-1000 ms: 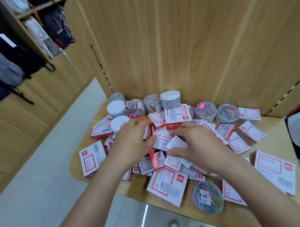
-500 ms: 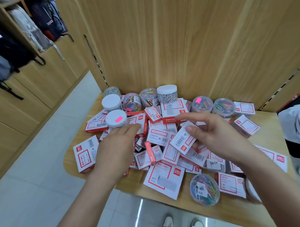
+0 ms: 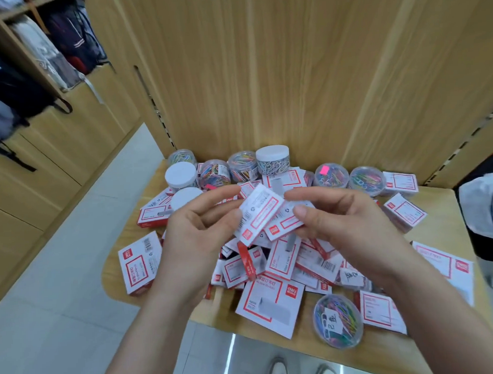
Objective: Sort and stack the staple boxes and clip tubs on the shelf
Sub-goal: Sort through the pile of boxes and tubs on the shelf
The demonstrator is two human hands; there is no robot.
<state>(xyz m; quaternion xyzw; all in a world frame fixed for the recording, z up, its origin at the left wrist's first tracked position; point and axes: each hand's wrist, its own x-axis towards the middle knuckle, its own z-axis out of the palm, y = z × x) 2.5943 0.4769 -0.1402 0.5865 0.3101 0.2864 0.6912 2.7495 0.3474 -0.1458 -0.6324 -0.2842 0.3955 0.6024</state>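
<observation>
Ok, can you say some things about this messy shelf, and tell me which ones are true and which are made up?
1. The left hand and the right hand hold small staple boxes above the pile. True.
2. The boxes on the shelf stand in neat towers. False: they lie in a jumbled heap.
3. The clip tub nearest the front edge has a handwritten label on its lid. True.
4. Every tub at the back has a white lid. False: the white-lidded tub does, but the pink-sticker tub has a clear lid showing colourful clips.
</observation>
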